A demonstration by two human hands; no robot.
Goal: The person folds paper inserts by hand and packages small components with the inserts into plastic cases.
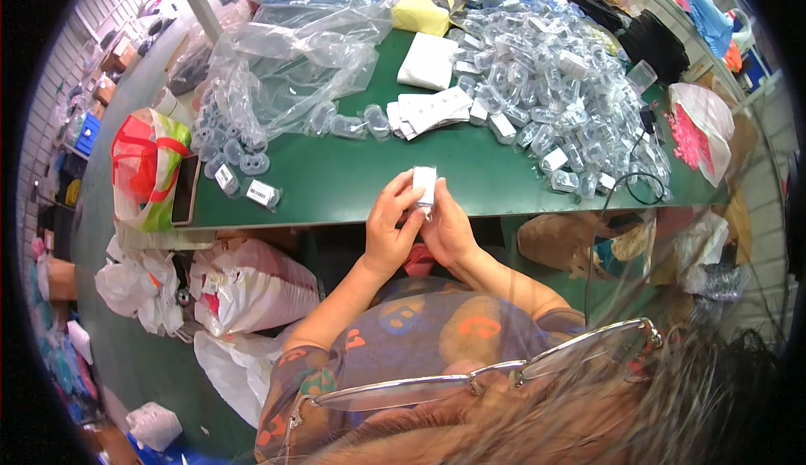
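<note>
At the near edge of the green table, my left hand and my right hand are both closed around a small bagged plastic container. A blank-looking white label faces up on it. The left fingers lie over its side, while the right hand cups it from the other side. Just beyond my hands is a stack of white label sheets. Two bagged containers with barcode labels lie to the left. A big heap of similar transparent containers covers the right side of the table.
A large transparent plastic bag spreads over the table's left. Loose round containers sit by a phone and a colourful bag. Folded white packaging and a yellow packet lie farther back. Pink pieces are at right.
</note>
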